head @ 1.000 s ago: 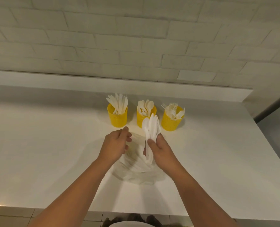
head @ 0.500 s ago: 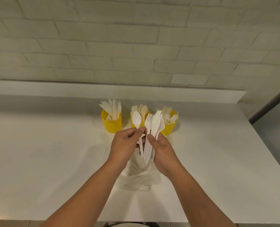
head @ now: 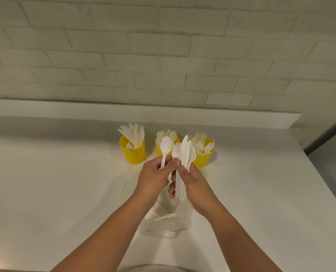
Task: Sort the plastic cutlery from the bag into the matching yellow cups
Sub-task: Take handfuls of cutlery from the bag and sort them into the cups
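left hand (head: 153,176) fingers pinch a spoon (head: 165,149); right hand (head: 194,183) fingers grip a cutlery bundle (head: 183,165).

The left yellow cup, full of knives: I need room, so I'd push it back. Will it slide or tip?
Probably light: the left yellow cup holds only thin plastic knives. Pushed high, it may tip, since they stand well above its rim. Pushed low, it likely slides on the smooth white counter.

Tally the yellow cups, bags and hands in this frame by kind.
Yellow cups: 3 (knife cup, spoon cup, fork cup)
Plastic bag: 1
Hands: 2 (left hand pinching a single spoon, right hand gripping a cutlery bundle)
Total: 6
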`<state>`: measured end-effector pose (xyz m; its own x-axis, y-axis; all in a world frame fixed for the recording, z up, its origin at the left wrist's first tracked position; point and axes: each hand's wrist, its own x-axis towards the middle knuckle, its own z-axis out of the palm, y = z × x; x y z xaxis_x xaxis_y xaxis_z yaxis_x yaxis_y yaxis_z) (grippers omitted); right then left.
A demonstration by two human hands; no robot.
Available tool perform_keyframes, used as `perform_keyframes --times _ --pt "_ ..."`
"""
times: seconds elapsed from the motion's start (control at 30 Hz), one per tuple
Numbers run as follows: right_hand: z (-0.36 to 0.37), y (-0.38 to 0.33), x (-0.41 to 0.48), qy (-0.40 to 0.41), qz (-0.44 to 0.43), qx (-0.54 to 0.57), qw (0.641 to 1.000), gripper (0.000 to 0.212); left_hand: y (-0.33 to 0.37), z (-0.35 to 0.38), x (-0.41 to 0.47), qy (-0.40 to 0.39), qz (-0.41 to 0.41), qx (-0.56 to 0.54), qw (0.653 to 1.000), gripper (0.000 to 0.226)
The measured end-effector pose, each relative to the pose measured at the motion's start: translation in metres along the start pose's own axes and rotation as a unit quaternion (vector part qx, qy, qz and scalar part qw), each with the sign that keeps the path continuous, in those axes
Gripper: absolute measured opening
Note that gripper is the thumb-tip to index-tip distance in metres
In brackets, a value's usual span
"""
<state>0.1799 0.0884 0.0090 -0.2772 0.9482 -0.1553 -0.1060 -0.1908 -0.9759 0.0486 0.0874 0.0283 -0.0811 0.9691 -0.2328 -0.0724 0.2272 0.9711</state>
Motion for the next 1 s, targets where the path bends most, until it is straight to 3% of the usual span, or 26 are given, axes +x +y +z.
perform_keyframes --times 0.13,0.27,0.37,0.6,0.77,0.87,1.0 --pt "0.003 0.000 0.006 0.025 0.000 -0.005 1.000 0.027 0.001 0.003 0.008 0.058 -0.012 0.004 0.998 0.016" --pt "0.001 0.004 0.015 0.082 0.013 0.052 0.995 0.022 0.002 0.003 0.019 0.074 -0.016 0.017 0.997 0.014" --pt "-0.006 0.010 0.022 0.077 0.034 0.084 0.993 0.024 0.003 0.002 0.026 0.076 -0.033 0.003 0.997 0.011" --pt "-0.031 0.006 0.030 0.148 0.057 0.262 0.952 0.020 0.003 0.004 0.040 0.047 -0.074 -0.064 0.994 0.014" --pt "-0.065 -0.002 0.034 0.242 0.057 0.155 0.956 0.014 0.010 0.010 0.059 0.034 -0.055 -0.035 0.997 0.012" --pt "-0.088 -0.003 0.037 0.251 0.057 0.103 0.961 0.016 0.020 0.023 0.078 0.066 -0.033 -0.005 0.997 0.004" --pt "-0.111 -0.010 0.039 0.253 0.056 0.061 0.964 0.010 0.040 0.049 0.106 0.096 0.052 0.048 0.993 0.012"
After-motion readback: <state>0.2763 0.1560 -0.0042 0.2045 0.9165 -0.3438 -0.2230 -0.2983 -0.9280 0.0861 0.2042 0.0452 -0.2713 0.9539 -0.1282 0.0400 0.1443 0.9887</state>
